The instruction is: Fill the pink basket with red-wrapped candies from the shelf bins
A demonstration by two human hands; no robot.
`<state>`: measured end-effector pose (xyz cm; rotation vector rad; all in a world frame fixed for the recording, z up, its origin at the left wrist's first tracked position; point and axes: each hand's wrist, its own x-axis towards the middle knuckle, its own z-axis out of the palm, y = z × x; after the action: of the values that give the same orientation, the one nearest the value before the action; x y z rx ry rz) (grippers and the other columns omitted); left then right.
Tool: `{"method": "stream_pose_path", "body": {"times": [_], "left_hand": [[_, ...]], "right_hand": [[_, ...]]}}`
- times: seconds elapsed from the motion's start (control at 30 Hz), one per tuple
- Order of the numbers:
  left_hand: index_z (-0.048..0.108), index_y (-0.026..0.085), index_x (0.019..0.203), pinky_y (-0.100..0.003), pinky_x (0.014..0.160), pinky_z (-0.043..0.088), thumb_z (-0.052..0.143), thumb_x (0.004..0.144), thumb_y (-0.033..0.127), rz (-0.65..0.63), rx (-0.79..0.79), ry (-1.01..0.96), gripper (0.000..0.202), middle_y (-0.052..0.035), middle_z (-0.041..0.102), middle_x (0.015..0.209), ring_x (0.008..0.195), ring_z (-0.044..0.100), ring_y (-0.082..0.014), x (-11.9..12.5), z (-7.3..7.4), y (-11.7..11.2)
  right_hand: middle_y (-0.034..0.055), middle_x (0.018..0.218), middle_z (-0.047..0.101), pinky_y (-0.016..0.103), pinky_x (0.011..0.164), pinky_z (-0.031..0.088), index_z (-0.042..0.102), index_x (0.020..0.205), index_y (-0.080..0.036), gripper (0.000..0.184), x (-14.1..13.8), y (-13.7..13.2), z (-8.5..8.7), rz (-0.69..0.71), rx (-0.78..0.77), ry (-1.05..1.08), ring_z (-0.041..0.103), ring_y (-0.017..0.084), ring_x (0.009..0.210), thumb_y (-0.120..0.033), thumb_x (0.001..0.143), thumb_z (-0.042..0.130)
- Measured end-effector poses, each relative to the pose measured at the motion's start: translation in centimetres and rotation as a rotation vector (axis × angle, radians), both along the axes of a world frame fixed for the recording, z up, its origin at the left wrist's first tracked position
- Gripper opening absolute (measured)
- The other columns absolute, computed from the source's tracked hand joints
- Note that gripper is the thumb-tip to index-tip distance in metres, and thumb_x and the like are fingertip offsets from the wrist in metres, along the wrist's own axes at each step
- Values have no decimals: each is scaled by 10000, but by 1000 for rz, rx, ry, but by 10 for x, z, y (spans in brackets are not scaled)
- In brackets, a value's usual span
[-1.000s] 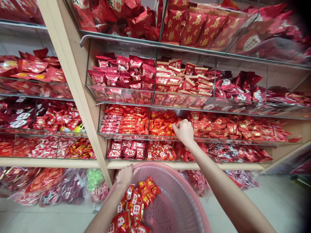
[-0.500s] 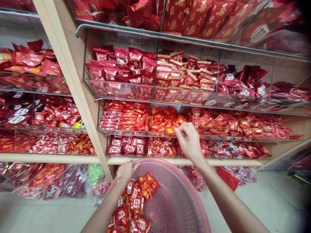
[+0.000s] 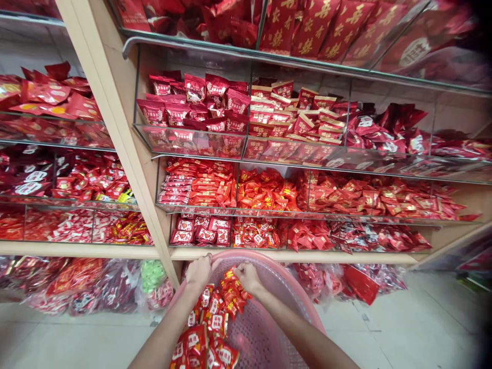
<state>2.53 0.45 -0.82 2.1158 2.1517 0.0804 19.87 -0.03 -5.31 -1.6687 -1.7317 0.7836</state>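
Observation:
My left hand is closed on the far left rim of a pink plastic basket with perforated walls. Inside the basket, toward its far side, my right hand pinches a small orange-red wrapped candy with yellow lettering. Just below it, similar wrapped candies lie in a heap. Larger red packets with white labels fill the basket's near left part. Part of the held candy is hidden by my fingers.
Shelves with clear dividers hold red packets and several kinds of small sweets. Orange-red candies fill a compartment above the basket. A wooden post separates the shelf units. Filled plastic bags lie on the tiled floor.
My right hand has moved down and left from the candy compartment's front edge into the basket, bringing a candy. My left hand stays on the rim.

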Motion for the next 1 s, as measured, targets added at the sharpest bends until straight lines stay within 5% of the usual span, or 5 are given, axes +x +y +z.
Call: {"method": "stream_pose_path", "body": {"times": [0.23, 0.37, 0.67, 0.8, 1.0], "left_hand": [[573, 215, 1014, -361, 717, 440, 149, 768, 674, 6, -54, -4, 671, -147, 667, 901, 837, 624, -272, 0, 6, -1], [557, 226, 1031, -362, 713, 437, 141, 774, 666, 1, -37, -35, 658, -143, 665, 912, 850, 622, -269, -1, 3, 0], [563, 200, 974, -336, 704, 448, 182, 780, 657, -7, -25, -30, 626, -123, 668, 876, 832, 629, -256, -1, 3, 1], [562, 179, 972, -332, 696, 457, 200, 779, 659, -12, -16, -11, 632, -118, 670, 860, 826, 634, -257, -1, 6, 0], [564, 185, 957, -344, 677, 466, 200, 788, 649, -10, 11, 12, 614, -110, 676, 846, 797, 641, -253, 0, 3, 0]], "right_hand": [[12, 630, 545, 211, 598, 347, 497, 480, -173, 289, -5, -6, -4, -59, -41, -99, 516, 116, 632, -191, 767, 459], [44, 798, 574, 219, 602, 359, 577, 679, -189, 245, 7, -16, 46, 6, 129, -241, 546, 133, 689, -261, 835, 403], [58, 876, 560, 260, 728, 398, 560, 897, -199, 225, 64, 16, 214, 49, 737, -333, 524, 158, 801, -310, 877, 365], [81, 964, 558, 303, 755, 399, 544, 1000, -201, 228, 100, 40, 241, -82, 715, -545, 510, 206, 897, -323, 840, 435], [76, 939, 579, 295, 726, 394, 570, 980, -188, 280, 120, 59, 243, -81, 459, -750, 515, 210, 861, -381, 781, 533]]}}
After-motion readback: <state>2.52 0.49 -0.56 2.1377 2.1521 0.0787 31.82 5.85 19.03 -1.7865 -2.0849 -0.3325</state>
